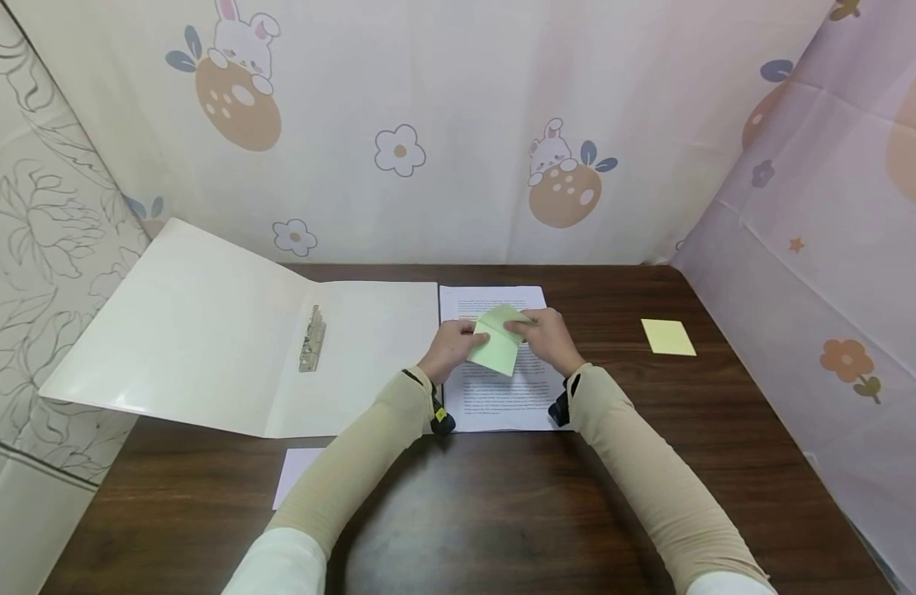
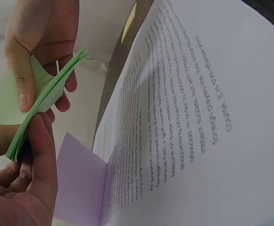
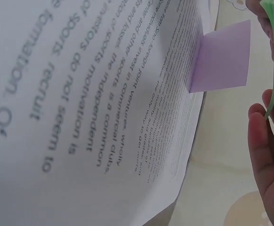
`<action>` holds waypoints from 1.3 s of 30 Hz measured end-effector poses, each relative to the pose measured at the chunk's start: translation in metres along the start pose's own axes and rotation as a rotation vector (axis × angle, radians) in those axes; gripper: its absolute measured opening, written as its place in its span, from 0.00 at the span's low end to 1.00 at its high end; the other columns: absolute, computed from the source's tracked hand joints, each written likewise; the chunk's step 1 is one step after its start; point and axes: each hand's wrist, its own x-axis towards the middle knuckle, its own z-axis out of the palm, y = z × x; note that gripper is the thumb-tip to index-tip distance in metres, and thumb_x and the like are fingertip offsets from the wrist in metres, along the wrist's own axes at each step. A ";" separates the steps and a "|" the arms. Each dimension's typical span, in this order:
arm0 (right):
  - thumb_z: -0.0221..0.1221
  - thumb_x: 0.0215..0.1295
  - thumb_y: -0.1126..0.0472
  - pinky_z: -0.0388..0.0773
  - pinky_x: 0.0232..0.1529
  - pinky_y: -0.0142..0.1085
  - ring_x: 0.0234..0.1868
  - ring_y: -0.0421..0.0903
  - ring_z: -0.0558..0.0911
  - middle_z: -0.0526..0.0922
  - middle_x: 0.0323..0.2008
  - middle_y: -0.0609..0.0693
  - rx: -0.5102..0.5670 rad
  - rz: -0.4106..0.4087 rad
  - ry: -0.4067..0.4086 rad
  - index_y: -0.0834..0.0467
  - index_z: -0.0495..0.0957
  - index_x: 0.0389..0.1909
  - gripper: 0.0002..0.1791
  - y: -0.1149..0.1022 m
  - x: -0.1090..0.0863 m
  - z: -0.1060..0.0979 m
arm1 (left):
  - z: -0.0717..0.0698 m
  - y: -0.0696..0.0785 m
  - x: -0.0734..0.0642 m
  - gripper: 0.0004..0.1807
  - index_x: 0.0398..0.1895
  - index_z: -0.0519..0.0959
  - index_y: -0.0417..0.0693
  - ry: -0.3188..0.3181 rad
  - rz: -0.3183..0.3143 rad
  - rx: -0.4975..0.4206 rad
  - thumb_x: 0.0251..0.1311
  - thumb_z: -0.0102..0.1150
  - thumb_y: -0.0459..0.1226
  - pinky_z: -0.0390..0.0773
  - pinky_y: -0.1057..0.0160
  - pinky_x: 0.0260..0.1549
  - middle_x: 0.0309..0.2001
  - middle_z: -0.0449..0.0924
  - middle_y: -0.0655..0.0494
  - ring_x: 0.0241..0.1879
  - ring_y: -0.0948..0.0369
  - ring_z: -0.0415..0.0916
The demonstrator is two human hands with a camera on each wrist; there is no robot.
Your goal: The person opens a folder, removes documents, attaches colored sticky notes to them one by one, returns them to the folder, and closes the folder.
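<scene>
Above the printed pages, a pad of light green sticky notes is between the two hands. My left hand pinches the pad near its lower left edge, thumb on top. My right hand pinches a green sheet that bends away from the pad's thick edge, as the left wrist view shows; whether it is still joined to the pad cannot be told. A purple sticky note stands up from the far part of the printed page; the hands hide it in the head view.
An open white binder with a metal clip lies left of the pages, its cover raised. A yellow sticky pad sits at the right of the dark wooden table. A pale purple pad is partly under the left forearm.
</scene>
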 end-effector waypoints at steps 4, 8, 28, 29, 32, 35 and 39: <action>0.60 0.67 0.53 0.73 0.36 0.33 0.37 0.46 0.78 0.87 0.44 0.57 0.019 0.042 -0.012 0.61 0.85 0.44 0.16 0.000 0.001 0.000 | 0.000 0.000 -0.001 0.17 0.52 0.80 0.40 0.001 0.001 0.011 0.66 0.58 0.40 0.77 0.69 0.34 0.44 0.84 0.48 0.37 0.62 0.79; 0.60 0.67 0.53 0.77 0.39 0.36 0.39 0.46 0.80 0.86 0.46 0.57 0.063 0.066 -0.014 0.62 0.84 0.47 0.17 0.001 0.001 0.000 | -0.001 0.000 -0.003 0.17 0.53 0.80 0.41 0.002 -0.004 0.019 0.66 0.58 0.40 0.77 0.68 0.35 0.44 0.84 0.49 0.37 0.62 0.79; 0.58 0.69 0.56 0.82 0.38 0.33 0.31 0.37 0.81 0.79 0.44 0.54 0.485 0.208 0.129 0.66 0.76 0.58 0.22 0.010 0.003 -0.011 | -0.015 -0.003 -0.011 0.18 0.53 0.80 0.40 0.071 0.029 0.039 0.65 0.58 0.40 0.73 0.69 0.33 0.45 0.83 0.48 0.36 0.62 0.77; 0.58 0.69 0.55 0.82 0.36 0.31 0.30 0.37 0.81 0.79 0.44 0.54 0.492 0.222 0.141 0.65 0.75 0.58 0.23 0.012 0.003 -0.012 | -0.017 -0.004 -0.011 0.17 0.53 0.80 0.40 0.080 0.026 0.036 0.65 0.58 0.40 0.73 0.70 0.32 0.44 0.83 0.48 0.35 0.62 0.77; 0.58 0.69 0.53 0.82 0.33 0.29 0.26 0.38 0.82 0.78 0.43 0.54 0.482 0.261 0.158 0.64 0.76 0.57 0.23 0.016 0.002 -0.015 | -0.027 -0.007 -0.013 0.17 0.53 0.80 0.39 0.105 0.024 0.020 0.65 0.58 0.40 0.73 0.71 0.31 0.43 0.83 0.48 0.34 0.63 0.77; 0.57 0.69 0.52 0.81 0.32 0.30 0.25 0.39 0.82 0.78 0.45 0.56 0.462 0.281 0.151 0.63 0.75 0.57 0.23 0.019 0.000 -0.017 | -0.037 -0.006 -0.016 0.18 0.54 0.78 0.39 0.114 0.026 -0.010 0.65 0.58 0.39 0.75 0.70 0.32 0.44 0.82 0.47 0.35 0.62 0.78; 0.56 0.71 0.53 0.81 0.34 0.30 0.26 0.39 0.82 0.78 0.47 0.58 0.444 0.289 0.130 0.63 0.75 0.58 0.22 0.020 0.000 -0.017 | -0.050 -0.003 -0.023 0.20 0.57 0.74 0.40 0.111 0.028 -0.036 0.64 0.58 0.38 0.79 0.68 0.33 0.47 0.82 0.44 0.37 0.60 0.81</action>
